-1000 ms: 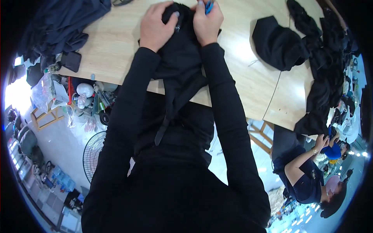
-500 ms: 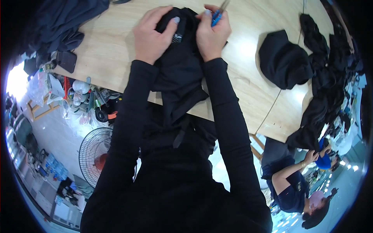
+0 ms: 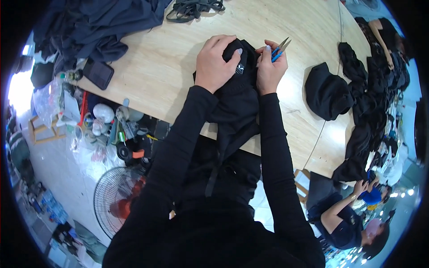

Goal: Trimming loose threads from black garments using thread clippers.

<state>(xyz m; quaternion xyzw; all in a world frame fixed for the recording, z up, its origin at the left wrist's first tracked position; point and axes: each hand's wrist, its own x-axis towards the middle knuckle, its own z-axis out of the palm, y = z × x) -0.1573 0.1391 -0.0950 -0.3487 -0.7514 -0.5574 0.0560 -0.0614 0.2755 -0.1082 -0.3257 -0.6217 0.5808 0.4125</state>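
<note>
A black garment (image 3: 237, 100) lies bunched on the wooden table, and its lower end hangs over the near edge toward my lap. My left hand (image 3: 217, 62) is closed on its upper part, thumb pressed down beside a small dark label with light marks (image 3: 240, 69). At the garment's right side, my right hand (image 3: 271, 71) holds small blue-handled scissors (image 3: 277, 54). Their metal blades point up and to the right, slightly apart. The right fingertips are close to the cloth; whether they also pinch it I cannot tell.
A dark cloth heap (image 3: 100, 29) and a phone (image 3: 98, 73) lie at left, black straps (image 3: 194, 9) at the far edge. Rightward are a black cloth bundle (image 3: 328, 91) and a garment pile (image 3: 362, 107). A fan (image 3: 118, 203) stands below left; a co-worker (image 3: 339, 219) sits at right.
My hands and the garment now appear lower and further right, as the whole view has shifted. The scissors' blades now show apart. The black straps have come more fully into view.
</note>
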